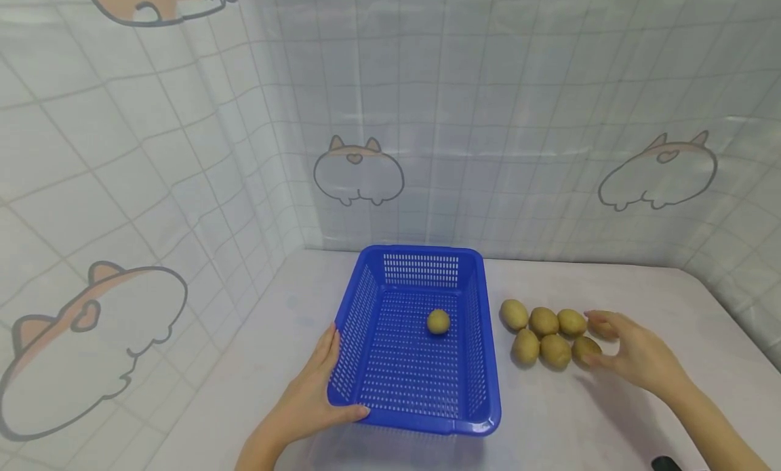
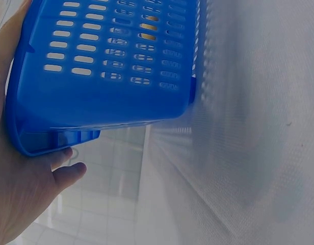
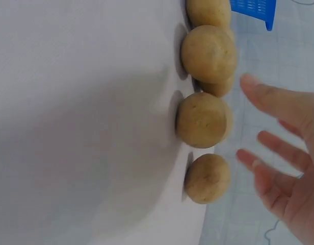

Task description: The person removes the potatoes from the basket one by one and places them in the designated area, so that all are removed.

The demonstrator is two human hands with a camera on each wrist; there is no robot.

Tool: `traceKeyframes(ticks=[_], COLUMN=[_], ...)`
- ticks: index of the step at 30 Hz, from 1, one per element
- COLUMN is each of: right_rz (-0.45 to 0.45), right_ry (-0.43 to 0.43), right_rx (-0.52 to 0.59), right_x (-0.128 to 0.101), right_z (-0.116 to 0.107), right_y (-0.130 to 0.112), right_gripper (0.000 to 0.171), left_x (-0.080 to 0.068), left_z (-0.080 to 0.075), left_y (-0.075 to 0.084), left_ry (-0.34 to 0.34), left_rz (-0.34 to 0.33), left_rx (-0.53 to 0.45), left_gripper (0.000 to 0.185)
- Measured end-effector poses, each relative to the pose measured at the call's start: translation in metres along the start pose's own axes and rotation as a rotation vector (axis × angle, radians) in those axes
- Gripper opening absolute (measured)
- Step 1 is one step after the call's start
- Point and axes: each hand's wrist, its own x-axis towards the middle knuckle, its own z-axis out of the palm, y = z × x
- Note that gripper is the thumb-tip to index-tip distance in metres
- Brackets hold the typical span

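A blue plastic basket (image 1: 415, 423) sits on the white table, with one potato (image 1: 438, 321) lying inside it. My left hand (image 1: 308, 393) holds the basket by its near left corner, the thumb over the front rim and the fingers along the left side. To the right of the basket, several potatoes (image 1: 555, 352) lie close together in two rough rows. Over the right end of this group is my right hand (image 1: 643, 356), thumb and fingers spread. The right wrist view shows its fingertips (image 3: 249, 81) apart from the potatoes (image 3: 203, 120), with nothing between them.
White sheeting (image 1: 427, 118) with a grid and cartoon animal prints hangs behind the table and along both sides. A small black object (image 1: 665, 463) is at the bottom edge of the head view, near the right forearm.
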Motion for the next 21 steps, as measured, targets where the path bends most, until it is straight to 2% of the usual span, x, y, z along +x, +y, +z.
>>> traceKeyframes(ticks=[4, 8, 13, 18, 21], right_rz=[-0.116, -0.223, -0.284, -0.368, -0.376], right_ry=[0.12, 0.186, 0.211, 0.21, 0.197], right_rx=[0.023, 0.058, 0.108, 0.115, 0.102], right_x=[0.005, 0.014, 0.024, 0.035, 0.04], right_z=[0.003, 0.006, 0.006, 0.003, 0.002], right_y=[-0.008, -0.019, -0.039, -0.06, -0.071], right_gripper=[0.072, 0.073, 0.071, 0.071, 0.071], left_x=[-0.001, -0.001, 0.0, 0.0, 0.0], left_z=[0.001, 0.001, 0.001, 0.002, 0.002], left_y=[0.0, -0.001, 0.0, -0.001, -0.001], left_ry=[0.009, 0.006, -0.006, 0.003, 0.002], left_rz=[0.011, 0.005, -0.012, -0.007, -0.005], left_rx=[-0.001, -0.002, -0.005, -0.01, -0.008], left_gripper=[0.127, 0.127, 0.128, 0.127, 0.127])
